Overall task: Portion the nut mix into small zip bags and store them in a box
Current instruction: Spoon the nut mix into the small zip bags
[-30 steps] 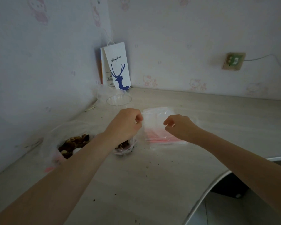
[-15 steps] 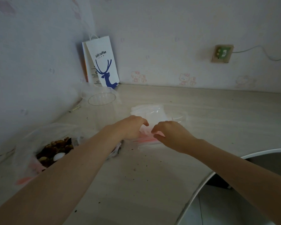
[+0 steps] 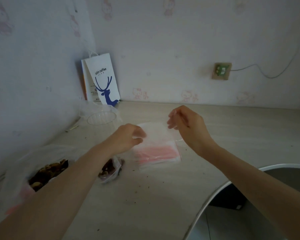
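- Left forearm hides part of the big nut mix bag (image 3: 47, 172) and part of the small filled zip bag (image 3: 111, 168). The mix shows as dark brown lumps, pieces not separable.
- Clear zip bag (image 3: 156, 134) between the hands is near-invisible film. Its lower edge blends into the stack of zip bags (image 3: 158, 153), so the exact outline is unclear.
- Stack: flat, glossy, translucent, with pink-red seal strips. It lies on the counter (image 3: 145, 196) just right of the small filled bag.
- Clear round container (image 3: 101, 117): thin plastic, only the rim readable, sitting in crinkled film near the corner.
- White paper bag (image 3: 102, 80) with a blue deer print leans upright in the wall corner.
- Counter is pale and matte, speckled with dark crumbs. Its curved metal-looking rim (image 3: 215, 193) is cut off at the right edge.
- Wall socket (image 3: 221, 71) with a thin cable, details blurred.
- Left hand (image 3: 128, 137): low over the stack, thumb and fingertips pinching the clear bag's left edge.
- Right hand (image 3: 185, 125): raised higher, fingers curled and pinching the bag's right side, fingertips blurred.
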